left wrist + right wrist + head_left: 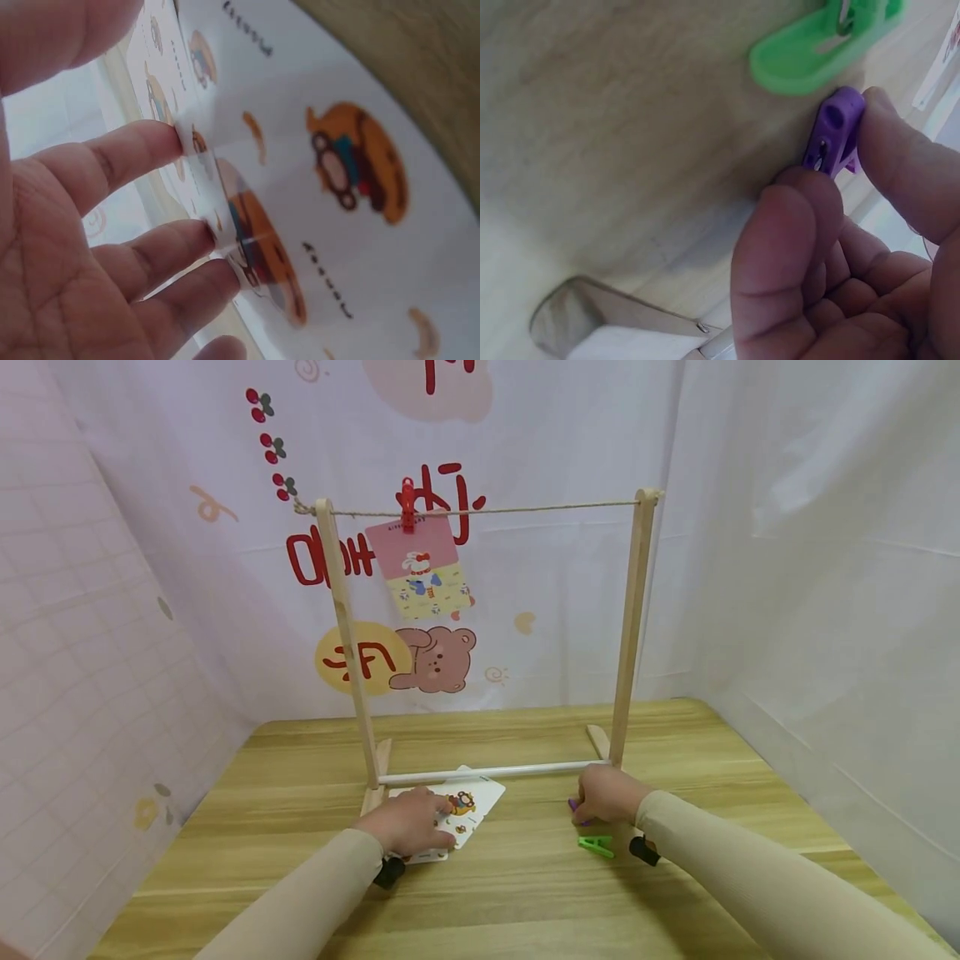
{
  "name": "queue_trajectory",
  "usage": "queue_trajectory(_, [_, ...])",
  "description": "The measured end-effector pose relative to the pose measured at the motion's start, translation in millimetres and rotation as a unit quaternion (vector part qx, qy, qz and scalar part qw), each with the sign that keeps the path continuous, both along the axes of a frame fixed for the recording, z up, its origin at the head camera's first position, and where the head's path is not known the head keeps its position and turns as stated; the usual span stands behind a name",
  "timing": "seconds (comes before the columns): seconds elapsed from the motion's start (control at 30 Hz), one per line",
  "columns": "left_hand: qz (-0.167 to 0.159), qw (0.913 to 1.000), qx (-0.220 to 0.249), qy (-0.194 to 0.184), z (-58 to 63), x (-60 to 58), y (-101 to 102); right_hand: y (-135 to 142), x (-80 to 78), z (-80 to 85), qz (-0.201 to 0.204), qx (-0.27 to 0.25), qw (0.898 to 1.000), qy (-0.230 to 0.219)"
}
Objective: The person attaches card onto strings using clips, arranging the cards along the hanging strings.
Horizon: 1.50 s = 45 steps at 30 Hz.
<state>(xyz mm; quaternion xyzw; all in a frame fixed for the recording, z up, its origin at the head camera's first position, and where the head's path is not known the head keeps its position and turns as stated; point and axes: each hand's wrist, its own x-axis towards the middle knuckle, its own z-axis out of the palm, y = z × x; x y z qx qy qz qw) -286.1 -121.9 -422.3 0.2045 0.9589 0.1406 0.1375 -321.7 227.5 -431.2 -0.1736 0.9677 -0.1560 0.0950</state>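
My left hand (408, 822) lies over several white cards (483, 793) printed with monkeys and bananas, at the left of the wooden stand. In the left wrist view its extended fingertips touch the face of a card (285, 90). On the right, my right hand (611, 793) pinches a small purple clothespin (832, 127) between thumb and fingers, low by the tabletop. Just nearer to me than that hand, a green clothespin (596, 845) lies on its side on the table.
A wooden stand (630, 635) with a white crossbar (525, 770) spans the table (480, 902). From its string (547, 508) a red clothespin (408, 506) hangs a pink and yellow card (422, 572). Behind are printed curtains (555, 643).
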Motion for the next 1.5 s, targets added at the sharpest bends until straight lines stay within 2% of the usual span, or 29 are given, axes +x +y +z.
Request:
queue_trajectory(0.3, [0.001, 0.9994, -0.028, 0.021, 1.3, 2.3, 0.9, -5.0, 5.7, 6.9, -0.007, -0.008, 1.0, -0.014])
queue_trajectory(0.53, [0.022, 0.999, -0.014, 0.035, 2.4, 1.7, 1.1, -6.0, 7.4, 8.4, -0.009, -0.011, 1.0, -0.012])
queue_trajectory(0.8, [0.045, 0.9968, -0.027, 0.06, -2.6, -10.3, 11.9, -6.8, 6.2, 7.8, 0.034, 0.025, 0.999, 0.008])
queue_trajectory(0.97, [0.061, 0.9964, -0.021, 0.055, -1.4, -14.3, 22.6, -6.6, 5.5, 5.3, 0.057, 0.041, 0.997, 0.029])
queue_trajectory(1.1, [0.065, 0.9962, -0.029, 0.051, -1.8, -15.3, 26.4, -5.4, 6.1, 2.8, 0.06, 0.04, 0.997, 0.038])
queue_trajectory(1.23, [0.074, 0.9968, -0.012, 0.03, -1.5, -17.9, 26.1, -5.3, 7.2, 4.0, 0.053, 0.03, 0.998, 0.032])
queue_trajectory(1.33, [0.081, 0.9966, 0.002, 0.014, -1.9, -20.9, 25.3, -4.7, 6.8, 4.9, 0.066, 0.036, 0.996, 0.046])
queue_trajectory(1.5, [0.083, 0.9961, -0.013, 0.027, -2.9, -21.7, 28.5, -3.8, 5.1, 4.5, 0.084, 0.046, 0.994, 0.056])
